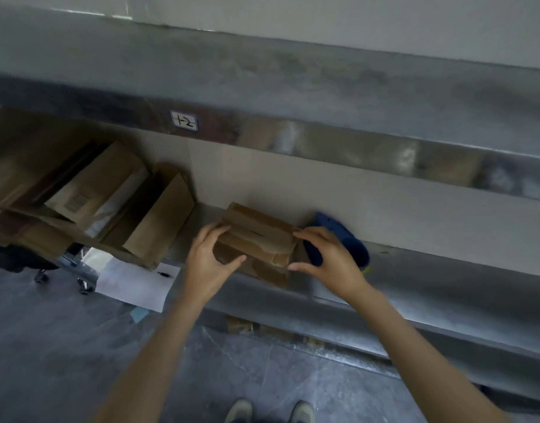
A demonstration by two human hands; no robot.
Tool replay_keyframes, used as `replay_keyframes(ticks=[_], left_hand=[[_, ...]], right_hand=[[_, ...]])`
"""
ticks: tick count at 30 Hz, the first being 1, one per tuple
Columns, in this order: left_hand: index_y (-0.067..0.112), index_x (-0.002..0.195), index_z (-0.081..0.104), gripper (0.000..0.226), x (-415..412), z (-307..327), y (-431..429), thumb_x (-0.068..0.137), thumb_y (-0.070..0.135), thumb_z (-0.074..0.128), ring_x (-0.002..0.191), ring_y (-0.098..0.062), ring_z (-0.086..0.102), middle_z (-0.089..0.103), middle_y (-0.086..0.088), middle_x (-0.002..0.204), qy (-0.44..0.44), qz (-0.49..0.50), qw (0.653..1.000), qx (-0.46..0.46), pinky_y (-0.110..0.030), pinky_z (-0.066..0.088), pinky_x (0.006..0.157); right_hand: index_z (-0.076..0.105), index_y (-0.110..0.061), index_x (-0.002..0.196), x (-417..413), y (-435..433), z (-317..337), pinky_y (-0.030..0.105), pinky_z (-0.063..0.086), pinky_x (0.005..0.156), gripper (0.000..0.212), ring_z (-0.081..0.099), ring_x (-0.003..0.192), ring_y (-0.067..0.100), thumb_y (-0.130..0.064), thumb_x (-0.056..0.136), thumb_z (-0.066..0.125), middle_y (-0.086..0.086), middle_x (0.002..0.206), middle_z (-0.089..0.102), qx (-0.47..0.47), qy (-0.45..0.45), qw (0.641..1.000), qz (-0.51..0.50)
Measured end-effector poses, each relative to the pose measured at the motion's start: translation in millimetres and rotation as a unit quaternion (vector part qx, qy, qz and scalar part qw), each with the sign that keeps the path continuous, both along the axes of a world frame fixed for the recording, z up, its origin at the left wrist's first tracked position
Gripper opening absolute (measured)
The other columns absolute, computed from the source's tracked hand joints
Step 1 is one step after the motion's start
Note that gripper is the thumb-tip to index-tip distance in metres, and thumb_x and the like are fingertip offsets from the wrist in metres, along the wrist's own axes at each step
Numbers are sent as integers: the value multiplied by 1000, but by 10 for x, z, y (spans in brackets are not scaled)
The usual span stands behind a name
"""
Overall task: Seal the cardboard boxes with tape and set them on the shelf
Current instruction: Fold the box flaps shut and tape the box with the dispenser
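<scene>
Cardboard box [256, 236] sat at the front edge of the metal shelf [445, 285], our left hand [207, 264] and right hand [336, 264] each clasping one end, likely to square it in place; the blue tape dispenser [357, 248] lay just behind the right hand.

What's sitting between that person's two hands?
A small cardboard box, held at its sides by the left hand and right hand, as the head view shows.

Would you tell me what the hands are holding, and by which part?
A small cardboard box on the shelf: left hand grips its left end, right hand its right end.
</scene>
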State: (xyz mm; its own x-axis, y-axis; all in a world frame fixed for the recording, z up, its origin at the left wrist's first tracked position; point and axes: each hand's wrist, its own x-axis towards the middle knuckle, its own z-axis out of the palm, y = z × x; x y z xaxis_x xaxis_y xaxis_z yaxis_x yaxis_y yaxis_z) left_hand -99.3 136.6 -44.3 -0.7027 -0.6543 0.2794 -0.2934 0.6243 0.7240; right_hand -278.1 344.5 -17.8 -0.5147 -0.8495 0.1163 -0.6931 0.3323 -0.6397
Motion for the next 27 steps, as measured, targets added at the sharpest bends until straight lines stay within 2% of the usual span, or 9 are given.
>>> replay_keyframes(ticks=[2, 4, 8, 10, 12, 15, 19, 22, 27], left_hand=[[15, 125, 63, 61, 3, -35, 32, 71, 28, 88, 125, -20, 48, 51, 1, 134, 15, 12, 1000, -24, -28, 37, 103], [15, 121, 64, 58, 23, -58, 35, 70, 29, 88, 121, -21, 49, 49, 2, 129, 26, 9, 999, -34, -25, 37, 100], [16, 117, 64, 60, 47, 4, -88, 68, 41, 86, 114, -21, 48, 49, 1, 122, 18, -15, 998, -57, -32, 44, 94], [18, 122, 62, 67, 19, 37, -204, 66, 45, 87, 117, -17, 46, 50, 2, 126, 11, -38, 997, -60, -31, 43, 97], [18, 133, 56, 79, -29, 62, -303, 65, 41, 90, 128, -9, 41, 46, 4, 140, 20, -94, 995, -13, -22, 37, 106], [20, 149, 39, 99, -94, 22, -361, 66, 36, 91, 145, -2, 26, 29, 9, 159, 6, -158, 985, 71, -13, 22, 114], [20, 153, 31, 105, -141, -121, -296, 68, 32, 90, 147, 5, 18, 22, 13, 162, 30, -162, 979, 123, -5, 16, 113], [19, 153, 32, 103, -151, -152, -282, 69, 28, 90, 146, 6, 18, 23, 13, 161, 46, -157, 976, 146, -7, 16, 114], [17, 151, 34, 100, -164, -153, -286, 69, 23, 90, 148, 1, 20, 24, 8, 162, 68, -168, 970, 162, -10, 17, 116]], right_hand=[[51, -22, 141, 125, -61, -34, 1, 24, 99, 80, 34, 128, -1, -65, 74, 62, -4, 144, 43, -17, -31, 999, -29], [48, -19, 143, 228, -131, -82, -3, 21, 101, 88, 30, 128, -6, -69, 72, 62, -1, 147, 40, -45, -60, 996, -58], [38, -15, 146, 400, -295, -138, -5, 20, 98, 94, 28, 128, -4, -64, 72, 68, 5, 147, 34, -79, -64, 988, -117], [35, -13, 147, 462, -387, -163, -7, 19, 97, 99, 25, 129, -2, -64, 70, 70, 9, 149, 29, -85, -53, 985, -141], [31, -15, 149, 530, -469, -192, -4, 19, 100, 104, 21, 134, -2, -69, 68, 67, 8, 154, 22, -87, -48, 982, -159], [26, -19, 153, 623, -563, -258, 13, 26, 106, 106, 20, 145, 12, -70, 68, 65, 6, 161, 13, -86, -50, 979, -180], [22, -21, 156, 675, -614, -318, 6, 19, 107, 104, 12, 151, 16, -63, 72, 68, 3, 165, 4, -80, -53, 975, -201], [21, -19, 157, 666, -624, -348, 19, 24, 112, 103, 12, 151, 18, -59, 74, 70, 3, 166, 3, -75, -44, 974, -208], [18, -18, 157, 670, -634, -335, 0, 14, 106, 106, 9, 151, 15, -58, 74, 69, 1, 166, 1, -73, -58, 973, -211]])
